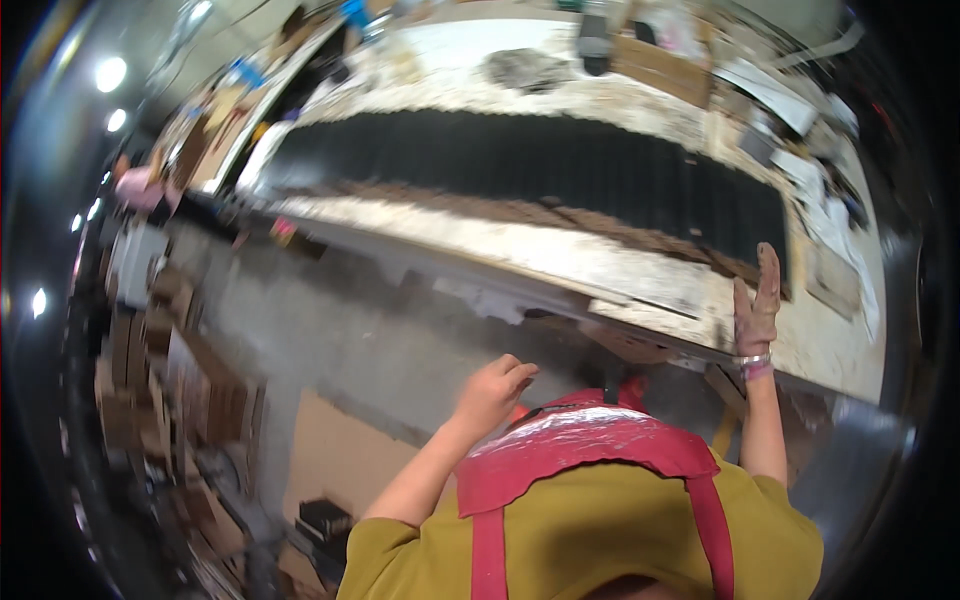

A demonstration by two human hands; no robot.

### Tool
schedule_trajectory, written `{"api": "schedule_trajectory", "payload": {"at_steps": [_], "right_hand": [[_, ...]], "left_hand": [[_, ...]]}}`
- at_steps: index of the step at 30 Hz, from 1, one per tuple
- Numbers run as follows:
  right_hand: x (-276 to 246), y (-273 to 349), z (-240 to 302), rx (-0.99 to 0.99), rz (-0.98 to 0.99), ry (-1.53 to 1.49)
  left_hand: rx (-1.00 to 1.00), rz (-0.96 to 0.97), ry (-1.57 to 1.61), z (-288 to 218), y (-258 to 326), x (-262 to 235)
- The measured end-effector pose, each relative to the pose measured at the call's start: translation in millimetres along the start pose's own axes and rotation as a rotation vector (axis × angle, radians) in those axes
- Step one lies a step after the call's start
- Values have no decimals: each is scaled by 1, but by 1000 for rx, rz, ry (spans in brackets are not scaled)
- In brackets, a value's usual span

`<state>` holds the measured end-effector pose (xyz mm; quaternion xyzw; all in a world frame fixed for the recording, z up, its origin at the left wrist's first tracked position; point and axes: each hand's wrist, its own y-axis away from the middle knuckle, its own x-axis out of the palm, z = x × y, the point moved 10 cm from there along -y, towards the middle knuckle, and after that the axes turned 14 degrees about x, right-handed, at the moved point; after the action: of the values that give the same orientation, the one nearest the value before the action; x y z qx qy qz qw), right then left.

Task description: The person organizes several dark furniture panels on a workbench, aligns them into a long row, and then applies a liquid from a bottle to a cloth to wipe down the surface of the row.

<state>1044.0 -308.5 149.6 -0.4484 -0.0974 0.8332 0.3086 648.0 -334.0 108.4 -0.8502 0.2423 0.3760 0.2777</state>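
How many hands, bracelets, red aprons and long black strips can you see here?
Hands: 2, the left hand near the red apron and the right hand flat on the worktable
Bracelets: 1, the bracelet on the right wrist
Red aprons: 1
Long black strips: 1, the black strip
Total: 5

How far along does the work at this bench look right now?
Already laid out: a long row of black pieces fills the stained white worktable. In hand: nothing gripped; the right hand rests flat on the table's near edge, and the left hand is curled near the red apron. What is left cannot be told.
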Motion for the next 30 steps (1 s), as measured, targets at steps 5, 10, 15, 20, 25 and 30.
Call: {"api": "schedule_trajectory", "payload": {"at_steps": [5,10,15,20,25,30], "right_hand": [[127,65,200,-145,517,-358],[213,131,332,-487,804,-275],[313,167,368,-529,1207,-180],[396,214,459,-900,1336,-108],[427,309,587,-1436,1504,-9],[487,389,670,-1724,1643,144]], "left_hand": [[-43,-18,-154,49,105,-58],[-289,-258,-188,92,187,-113],[-506,-306,-110,166,249,-129],[-956,-313,-16,256,374,-113],[-1423,-1163,-24,270,631,-3],[-2125,-1149,-21,148,716,46]]}}
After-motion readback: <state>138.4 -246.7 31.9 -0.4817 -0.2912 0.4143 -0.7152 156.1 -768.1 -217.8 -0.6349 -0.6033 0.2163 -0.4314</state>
